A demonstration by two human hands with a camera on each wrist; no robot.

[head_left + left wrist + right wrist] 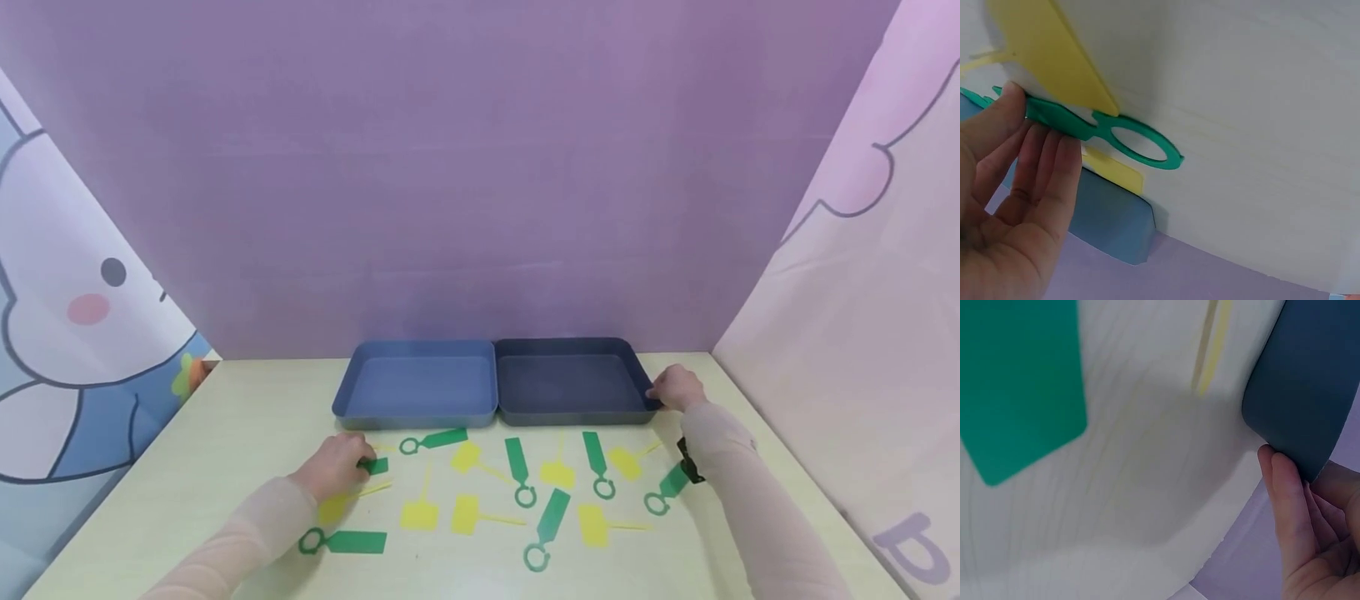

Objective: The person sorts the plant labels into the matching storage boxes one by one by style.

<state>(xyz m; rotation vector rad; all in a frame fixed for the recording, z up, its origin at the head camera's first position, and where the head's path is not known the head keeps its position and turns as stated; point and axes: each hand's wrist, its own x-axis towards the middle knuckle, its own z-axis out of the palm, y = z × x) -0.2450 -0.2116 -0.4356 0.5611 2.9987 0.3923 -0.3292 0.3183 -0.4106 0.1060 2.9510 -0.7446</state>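
Green tag (1057, 117) — pinched by left fingers (1062, 181), right arm (757, 492) outstretched, right fingers (1292, 509) pinching dark tray (573, 379)

You face a purple wall (480, 183) across the upper middle, a cartoon-printed panel (52, 300) at far left, a pale printed sheet (862, 350) at right, and your cream worktop (210, 458) along the bottom.

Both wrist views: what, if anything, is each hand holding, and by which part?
The left hand pinches a green tag by its flat plate; the right hand grips the dark tray by its right side wall, near the front corner.
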